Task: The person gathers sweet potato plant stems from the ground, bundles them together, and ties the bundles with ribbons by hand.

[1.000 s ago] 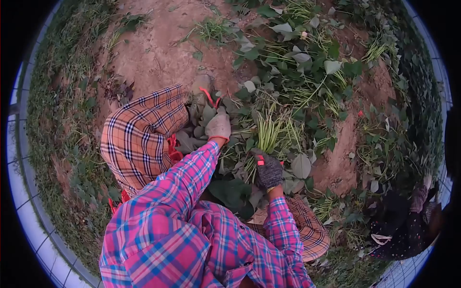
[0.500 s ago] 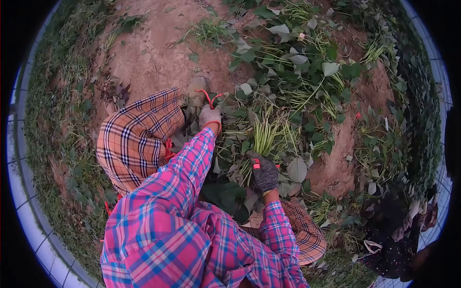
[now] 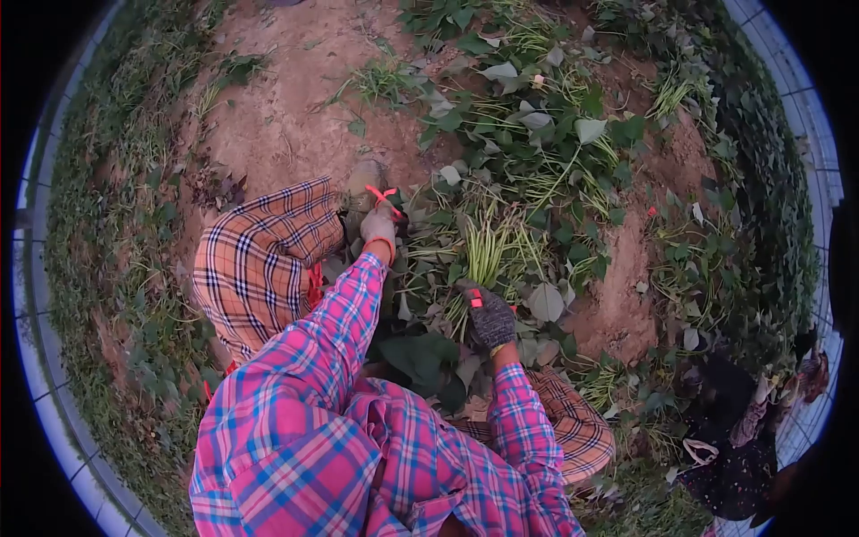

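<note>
My left hand (image 3: 379,224), in a pale glove, is closed on a red strip (image 3: 381,191) whose ends stick out above the fingers. It is beside the checkered cloth over my left knee (image 3: 259,259). My right hand (image 3: 489,319), in a dark grey glove with a red band, is wrapped round the lower part of a bunch of green stems (image 3: 486,249). The bunch points up and away from me over loose leaves. A large round leaf (image 3: 545,302) is just right of that hand.
Heaped vines with leaves (image 3: 555,125) spread ahead and to the right. Bare reddish soil (image 3: 295,89) is ahead on the left. At the lower right another person in dark speckled clothing (image 3: 738,474) is close by. Low plants (image 3: 125,295) run along the left.
My left hand has moved left and slightly back up from the leaves beside the stems, with the red strip in it. My right hand stays on the bunch. The other person's arms have shifted.
</note>
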Motion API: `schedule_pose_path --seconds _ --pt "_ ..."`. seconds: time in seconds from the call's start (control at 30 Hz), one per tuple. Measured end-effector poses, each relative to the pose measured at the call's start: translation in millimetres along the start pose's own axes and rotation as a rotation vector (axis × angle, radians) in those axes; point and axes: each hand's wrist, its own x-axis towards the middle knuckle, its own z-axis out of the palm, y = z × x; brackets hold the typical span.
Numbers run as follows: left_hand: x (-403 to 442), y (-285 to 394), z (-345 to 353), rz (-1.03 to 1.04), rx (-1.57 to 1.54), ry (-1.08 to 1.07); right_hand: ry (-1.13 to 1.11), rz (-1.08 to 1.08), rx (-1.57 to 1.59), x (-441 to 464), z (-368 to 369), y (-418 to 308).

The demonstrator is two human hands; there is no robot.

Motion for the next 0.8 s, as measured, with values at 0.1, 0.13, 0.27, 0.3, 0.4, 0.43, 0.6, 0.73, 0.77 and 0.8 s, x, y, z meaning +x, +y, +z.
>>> schedule_pose_path --seconds 0.1,0.13,0.27,0.3,0.4,0.43,0.6,0.73,0.77,0.8 --pt "-31.7 21.6 -3.3 0.355 0.604 -0.021 -0.056 0.081 -0.093 0.0 7.5 18.4" --pt "-17.1 8.1 -4.0 0.337 0.476 -0.092 -0.044 0.076 -0.093 -1.9 6.6 15.8" --pt "-5.9 -2.1 -1.3 0.097 -0.042 -0.278 -0.063 0.009 -0.025 -4.3 -1.0 7.9" --pt "6.1 -9.7 1.2 0.1 -0.053 -0.253 -0.044 0.039 -0.069 -3.5 4.0 15.9" --pt "8.2 -7.9 1.1 0.017 0.062 -0.313 -0.009 0.045 -0.081 -6.7 6.8 16.4" --pt "3.9 -7.8 -0.4 0.016 0.063 -0.312 -0.01 0.052 -0.069 -6.8 8.4 18.5" --pt "-47.6 15.7 4.1 0.447 0.52 -0.428 0.006 0.056 -0.053 -4.5 14.9 29.8" --pt "-34.0 18.5 15.4 0.402 0.896 -0.325 -0.027 0.1 -0.074 -2.3 9.9 24.4" --pt "-36.0 19.6 14.8 0.441 0.908 -0.25 -0.044 0.079 -0.039 -1.6 9.8 24.3" --pt "-39.8 21.3 15.0 0.481 0.918 -0.174 -0.042 0.081 -0.036 -1.3 9.2 23.3"
